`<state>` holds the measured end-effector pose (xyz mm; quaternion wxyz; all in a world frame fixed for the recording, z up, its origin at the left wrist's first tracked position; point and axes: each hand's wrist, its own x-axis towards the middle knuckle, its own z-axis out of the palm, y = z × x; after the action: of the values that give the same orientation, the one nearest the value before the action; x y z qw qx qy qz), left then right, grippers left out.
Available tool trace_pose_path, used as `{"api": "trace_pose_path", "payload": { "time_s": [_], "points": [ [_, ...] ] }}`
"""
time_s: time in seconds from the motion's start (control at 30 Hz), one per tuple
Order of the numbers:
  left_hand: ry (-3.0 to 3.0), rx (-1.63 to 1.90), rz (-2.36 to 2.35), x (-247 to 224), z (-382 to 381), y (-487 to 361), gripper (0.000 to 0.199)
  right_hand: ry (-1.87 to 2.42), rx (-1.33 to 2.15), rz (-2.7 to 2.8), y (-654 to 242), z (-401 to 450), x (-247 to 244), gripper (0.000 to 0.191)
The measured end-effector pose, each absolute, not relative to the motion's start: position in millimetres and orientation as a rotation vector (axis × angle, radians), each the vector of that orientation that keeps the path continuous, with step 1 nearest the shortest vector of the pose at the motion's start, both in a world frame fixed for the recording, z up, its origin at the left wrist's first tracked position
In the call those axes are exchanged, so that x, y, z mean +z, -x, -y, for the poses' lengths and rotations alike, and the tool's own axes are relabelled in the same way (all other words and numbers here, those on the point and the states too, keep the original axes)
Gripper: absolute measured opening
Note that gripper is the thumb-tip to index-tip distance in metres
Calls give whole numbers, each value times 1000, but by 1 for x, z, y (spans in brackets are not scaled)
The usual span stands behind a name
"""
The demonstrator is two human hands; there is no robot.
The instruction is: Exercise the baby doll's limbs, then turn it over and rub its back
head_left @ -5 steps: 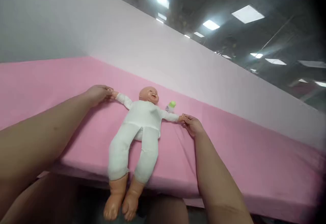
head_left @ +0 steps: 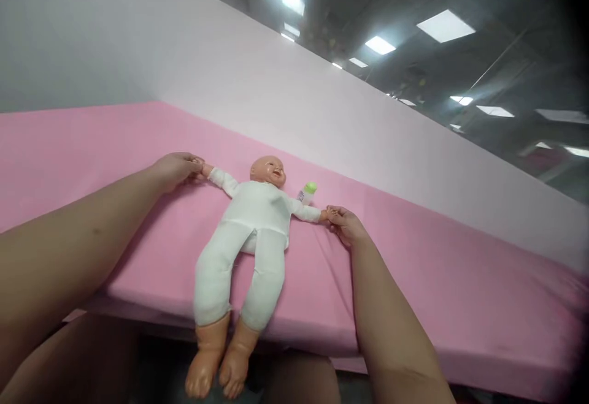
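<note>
Item one: a baby doll with a glossy tan plastic head, hands and feet and a white cloth body, lying face up before me. Its long axis runs away from me, head at the far end, feet at the near end and beyond the near edge of its support; the feet slant somewhat to my left. Arms spread to both sides, legs a little parted.

Item two: my bare left hand, out to the left of the doll, thumb and fingers closed on the small plastic hand on that side. The doll's trunk lies to the right of these fingers and a little nearer me.

Item three: my bare right hand, out to the right of the doll, fingers bent and gripping its other plastic hand. From here the trunk lies to the left. Neither hand is clearly nearer the trunk; whether the gripped plastic hands rest on the surface beneath, I can't make out.

Item four: a small pale bottle with a lime-green cap, just beyond the doll's right-hand sleeve as I see it; contact unclear.

Item five: a pink padded surface, beneath the doll.

Item six: a plain whitish wall, beyond the doll's head.

Item seven: bright ceiling panels, well above and beyond the doll.
</note>
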<state>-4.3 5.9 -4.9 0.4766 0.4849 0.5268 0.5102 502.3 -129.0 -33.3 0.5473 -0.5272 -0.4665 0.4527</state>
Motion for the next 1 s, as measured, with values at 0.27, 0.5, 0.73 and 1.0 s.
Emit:
{"api": "trace_pose_path", "payload": {
  "time_s": [0.27, 0.5, 0.73, 1.0],
  "points": [
    [-1273, 1273, -1392, -11, -9, 8, 14, 1297, 1036, 1116, -498, 127, -36, 41],
    [-1181, 1234, -1488, 0, 1, -1, 14, 1342, 965, 990, -503, 118, -45, 36],
    [-1039, 1277, -1420, 4, 1, -4, 30, 1295, 1058, 965, -506, 121, -41, 42],
    [-1127, 1288, -1300, -2, 3, -1, 23, 1237, 1148, 1048, -503, 131, -33, 43]
  ]
}}
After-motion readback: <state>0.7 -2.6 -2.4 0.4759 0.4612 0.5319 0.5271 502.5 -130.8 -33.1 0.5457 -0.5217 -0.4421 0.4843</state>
